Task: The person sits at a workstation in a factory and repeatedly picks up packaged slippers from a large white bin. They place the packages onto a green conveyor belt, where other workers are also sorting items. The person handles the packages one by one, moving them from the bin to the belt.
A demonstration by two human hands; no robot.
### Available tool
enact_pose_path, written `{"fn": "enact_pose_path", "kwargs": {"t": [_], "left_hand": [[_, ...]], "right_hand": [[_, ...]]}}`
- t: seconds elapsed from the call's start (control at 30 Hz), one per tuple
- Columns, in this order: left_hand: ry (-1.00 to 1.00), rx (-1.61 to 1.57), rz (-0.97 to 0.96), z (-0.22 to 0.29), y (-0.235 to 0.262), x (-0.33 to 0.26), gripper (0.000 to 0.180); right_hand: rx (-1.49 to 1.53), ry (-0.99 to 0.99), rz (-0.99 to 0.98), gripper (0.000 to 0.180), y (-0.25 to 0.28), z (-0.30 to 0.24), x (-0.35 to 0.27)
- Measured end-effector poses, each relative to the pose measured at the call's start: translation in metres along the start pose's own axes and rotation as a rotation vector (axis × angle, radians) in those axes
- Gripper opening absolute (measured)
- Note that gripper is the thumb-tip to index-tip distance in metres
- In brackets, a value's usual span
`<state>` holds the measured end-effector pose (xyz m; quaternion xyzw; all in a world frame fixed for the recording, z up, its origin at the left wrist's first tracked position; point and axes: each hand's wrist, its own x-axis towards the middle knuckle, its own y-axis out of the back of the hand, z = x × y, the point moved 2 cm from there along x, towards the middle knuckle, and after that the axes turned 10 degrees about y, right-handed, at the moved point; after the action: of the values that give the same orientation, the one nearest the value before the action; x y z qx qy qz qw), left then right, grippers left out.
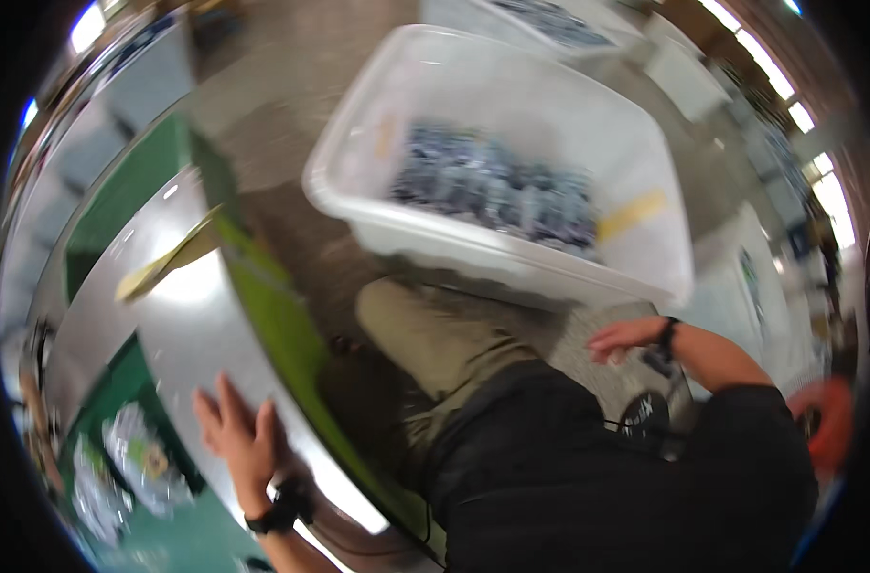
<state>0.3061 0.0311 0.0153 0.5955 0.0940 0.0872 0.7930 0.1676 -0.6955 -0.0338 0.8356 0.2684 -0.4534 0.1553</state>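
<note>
Overhead, the head view is blurred and tilted. The left hand [239, 435] lies flat, fingers spread and holding nothing, on a shiny grey tabletop [182, 315] with a green edge [277, 320]; a yellowish strip [162, 260] lies farther along that surface. The right hand [626, 337], wearing a dark wristband [667, 336], hangs open and empty just below the rim of a white plastic tub [511, 253] on the speckled floor [272, 115]. Inside the tub sits a heap of dark, bluish small parts [497, 186], possibly packets. Bright windows [827, 181] line the far wall.
</note>
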Motion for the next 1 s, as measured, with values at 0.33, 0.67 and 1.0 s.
{"fn": "enact_pose_path", "kwargs": {"t": [0.33,0.67,1.0], "left_hand": [[0.035,0.115,-0.023,-0.006,-0.004,0.000,0.083],[-0.009,0.187,-0.034,0.012,0.007,0.001,0.081],[0.131,0.056,-0.274,0.028,0.021,0.022,0.104]], "right_hand": [[0.538,-0.145,-0.096,0.068,-0.146,0.097,0.082],[-0.312,0.049,0.308,0.056,-0.136,0.110,0.122],[-0.244,-0.341,-0.034,0.053,-0.094,0.058,0.101]]}}
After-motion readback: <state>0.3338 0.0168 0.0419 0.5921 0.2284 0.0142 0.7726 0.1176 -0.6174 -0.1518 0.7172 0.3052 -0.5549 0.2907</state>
